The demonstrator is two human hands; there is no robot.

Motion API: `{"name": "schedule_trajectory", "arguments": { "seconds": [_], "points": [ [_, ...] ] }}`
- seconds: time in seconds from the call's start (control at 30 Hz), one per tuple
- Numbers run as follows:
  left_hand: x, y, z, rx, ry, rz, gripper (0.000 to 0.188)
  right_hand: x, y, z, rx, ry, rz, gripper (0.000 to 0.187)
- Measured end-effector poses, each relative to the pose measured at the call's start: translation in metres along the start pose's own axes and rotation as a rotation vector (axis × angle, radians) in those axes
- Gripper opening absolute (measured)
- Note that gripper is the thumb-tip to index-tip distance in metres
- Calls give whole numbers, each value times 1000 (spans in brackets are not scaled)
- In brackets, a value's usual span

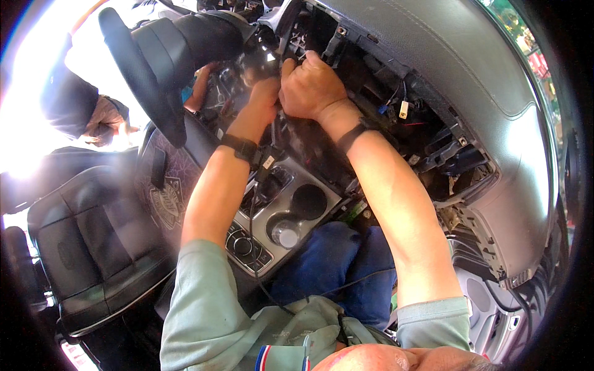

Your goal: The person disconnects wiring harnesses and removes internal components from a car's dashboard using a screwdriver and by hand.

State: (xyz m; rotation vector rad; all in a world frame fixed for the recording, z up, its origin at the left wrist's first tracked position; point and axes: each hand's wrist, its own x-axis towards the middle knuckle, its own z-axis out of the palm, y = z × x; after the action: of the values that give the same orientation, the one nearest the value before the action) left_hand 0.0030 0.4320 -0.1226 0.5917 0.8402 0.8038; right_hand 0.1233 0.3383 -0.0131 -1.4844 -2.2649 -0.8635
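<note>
My right hand [312,88] is closed, its fingers curled at the middle of an opened dashboard [427,55]. What it grips, if anything, is hidden. Close beside it on the left, my left hand [266,96] reaches into the same dark opening, and its fingertips are out of sight. Bare brackets and wiring show around both hands. Right of my right hand, a white connector [403,110] and a small blue connector [382,109] hang on wires inside the cavity. Each wrist wears a black band.
A steering wheel [145,65] stands at upper left, with another person's forearm [197,93] beyond it. Below my arms lies the centre console [263,250] with cup holders, a round dial [243,247] and a dark cable. A black seat [93,241] is at left; another person [71,102] is outside.
</note>
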Motion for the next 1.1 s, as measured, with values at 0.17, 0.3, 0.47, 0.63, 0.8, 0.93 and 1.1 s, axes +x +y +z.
{"name": "schedule_trajectory", "arguments": {
  "seconds": [0.17,0.3,0.47,0.63,0.8,0.93,1.1],
  "points": [
    [9,0,-6,4,1,36,16,3,-2,-1,9,-5,1,19],
    [11,2,-7,28,-47,-22,19,2,-1,-2,8,16,-1,19],
    [10,3,-3,24,-32,-55,16,3,0,-3,19,-9,5,19],
    [8,1,0,110,-108,17,19,-1,2,0,7,5,-8,20],
    [47,-16,-51,516,-320,367,21,2,-1,-2,5,40,-25,20],
    [50,-15,-60,727,-345,483,21,2,-2,-1,17,12,-20,19],
    [-35,25,5,323,5,-22,18,0,0,-2,26,-17,5,18]
  ]
}}
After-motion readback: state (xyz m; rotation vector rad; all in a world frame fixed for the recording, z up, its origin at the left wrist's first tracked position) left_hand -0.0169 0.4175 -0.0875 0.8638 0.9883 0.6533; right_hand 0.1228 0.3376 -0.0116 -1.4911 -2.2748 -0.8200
